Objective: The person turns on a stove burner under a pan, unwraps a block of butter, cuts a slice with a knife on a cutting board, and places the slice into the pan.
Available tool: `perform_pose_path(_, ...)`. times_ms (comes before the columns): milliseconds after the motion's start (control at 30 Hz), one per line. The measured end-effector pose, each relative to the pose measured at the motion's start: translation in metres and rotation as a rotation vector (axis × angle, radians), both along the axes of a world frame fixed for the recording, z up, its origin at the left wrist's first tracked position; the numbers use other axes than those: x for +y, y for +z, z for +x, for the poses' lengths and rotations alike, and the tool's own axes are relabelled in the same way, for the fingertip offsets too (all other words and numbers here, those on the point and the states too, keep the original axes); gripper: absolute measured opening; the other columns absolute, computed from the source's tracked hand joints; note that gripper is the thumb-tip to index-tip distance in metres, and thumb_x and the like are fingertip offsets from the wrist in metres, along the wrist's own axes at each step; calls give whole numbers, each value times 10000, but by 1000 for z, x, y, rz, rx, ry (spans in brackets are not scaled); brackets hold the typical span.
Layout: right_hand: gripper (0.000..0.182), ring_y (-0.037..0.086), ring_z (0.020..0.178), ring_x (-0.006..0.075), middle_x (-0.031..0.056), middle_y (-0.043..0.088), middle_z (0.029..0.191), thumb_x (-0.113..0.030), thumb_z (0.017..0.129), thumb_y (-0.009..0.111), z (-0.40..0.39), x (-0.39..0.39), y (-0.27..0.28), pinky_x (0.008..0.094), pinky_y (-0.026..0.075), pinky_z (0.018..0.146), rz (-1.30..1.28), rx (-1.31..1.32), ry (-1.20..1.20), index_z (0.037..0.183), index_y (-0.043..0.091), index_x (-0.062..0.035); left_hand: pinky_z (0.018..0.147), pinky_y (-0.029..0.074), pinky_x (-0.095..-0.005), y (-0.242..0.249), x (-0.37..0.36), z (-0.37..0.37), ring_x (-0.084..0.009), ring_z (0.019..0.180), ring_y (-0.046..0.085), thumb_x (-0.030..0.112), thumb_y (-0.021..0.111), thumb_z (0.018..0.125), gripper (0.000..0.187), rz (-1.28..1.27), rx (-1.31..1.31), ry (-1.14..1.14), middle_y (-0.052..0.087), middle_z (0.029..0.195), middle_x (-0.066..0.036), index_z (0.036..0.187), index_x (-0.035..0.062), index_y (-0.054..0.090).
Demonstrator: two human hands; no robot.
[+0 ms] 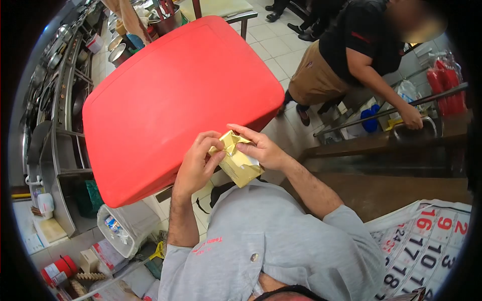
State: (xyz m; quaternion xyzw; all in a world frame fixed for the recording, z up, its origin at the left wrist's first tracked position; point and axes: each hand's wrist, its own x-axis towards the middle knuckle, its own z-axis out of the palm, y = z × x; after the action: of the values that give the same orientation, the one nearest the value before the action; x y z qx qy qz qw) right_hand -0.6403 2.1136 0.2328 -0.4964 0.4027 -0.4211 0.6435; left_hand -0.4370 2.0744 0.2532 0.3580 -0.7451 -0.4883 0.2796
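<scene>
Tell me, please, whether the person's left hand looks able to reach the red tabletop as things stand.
Probably yes: the left hand looks close to the near edge of the red tabletop, with nothing visible between them. It is, though, occupied with the gold foil-wrapped block.

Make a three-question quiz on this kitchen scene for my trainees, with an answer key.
1. Multiple choice: What do the person's left hand and right hand hold?
a) a ladle
b) a gold-wrapped package
c) a drinking glass

2. True or false: The co-worker standing nearby wears a black top.

3. Fill the gap: The large smooth surface just beyond the hands is coloured ____.

Key: 1. b; 2. true; 3. red
</scene>
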Motion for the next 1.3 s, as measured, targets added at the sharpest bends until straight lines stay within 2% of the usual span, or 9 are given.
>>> perform_pose_path(100, 500, 434, 1174, 138, 99, 457, 1293, -134, 934, 488, -35, -2, 8, 279, 351, 988, 66, -25, -2, 1380, 307, 4, 708, 499, -338, 7, -5, -37, -251, 852, 600, 77, 588, 847, 110, 81, -71, -14, 508, 1125, -125, 923, 19, 534)
perform_pose_path(200, 500, 431, 1181, 143, 101, 451, 1304, -131, 932, 488, -56, -4, 2, 281, 348, 991, 39, 12, -1, 1380, 308, 0, 685, 486, -303, 9, -15, -56, -174, 825, 567, 23, 584, 837, 94, -78, -145, -112, 478, 1131, -118, 903, 3, 519)
perform_pose_path(300, 489, 455, 1131, 121, 77, 478, 1257, -125, 935, 484, -64, -20, 0, 272, 366, 965, -2, 58, 9, 1384, 319, -24, 698, 477, -311, 13, -23, -65, -185, 786, 559, 17, 585, 828, 101, -106, -204, -112, 461, 1115, -122, 898, 0, 513)
perform_pose_path(400, 482, 474, 1075, 92, 51, 513, 1192, -118, 939, 478, -68, -32, 10, 258, 388, 930, -12, 50, 12, 1390, 325, -46, 690, 498, -361, 7, -30, -67, -279, 822, 599, 34, 564, 832, 84, -110, -110, -30, 474, 1092, -127, 895, 8, 515)
perform_pose_path(600, 478, 480, 1048, 71, 32, 520, 1173, -111, 942, 474, -82, -47, 22, 234, 406, 895, 37, -28, -4, 1397, 330, -76, 732, 486, -357, 5, -39, -76, -273, 873, 548, -21, 557, 828, 80, -221, 13, -11, 431, 1113, -157, 871, 2, 493)
perform_pose_path(700, 477, 479, 1067, 79, 34, 513, 1202, -115, 941, 482, -94, -59, 10, 233, 403, 907, 76, -97, -24, 1395, 338, -82, 767, 454, -327, 2, -50, -88, -216, 911, 511, -15, 565, 832, 77, -169, 19, 13, 443, 1094, -127, 867, 1, 498)
perform_pose_path(867, 468, 481, 1074, 79, 27, 518, 1213, -119, 941, 492, -149, -97, 11, 225, 399, 913, 76, -102, -60, 1388, 355, -91, 720, 455, -282, 2, -98, -145, -165, 866, 523, -40, 566, 823, 105, -180, 71, -40, 474, 1074, -98, 881, 5, 490)
perform_pose_path(1033, 442, 489, 1047, 61, 19, 543, 1173, -149, 931, 521, -213, -164, 22, 220, 403, 899, -29, -34, -103, 1354, 414, -77, 701, 464, -251, 3, -166, -211, -139, 886, 537, -17, 618, 811, 135, -319, 149, 0, 490, 1072, -62, 926, 54, 615)
perform_pose_path(1300, 428, 500, 1033, 77, 34, 557, 1173, -117, 910, 525, -264, -268, 17, 228, 397, 902, -69, -76, -13, 1327, 450, -57, 742, 468, -288, -24, -248, -264, -194, 872, 546, -7, 625, 804, 69, -372, 189, 157, 513, 1031, -87, 865, 3, 594)
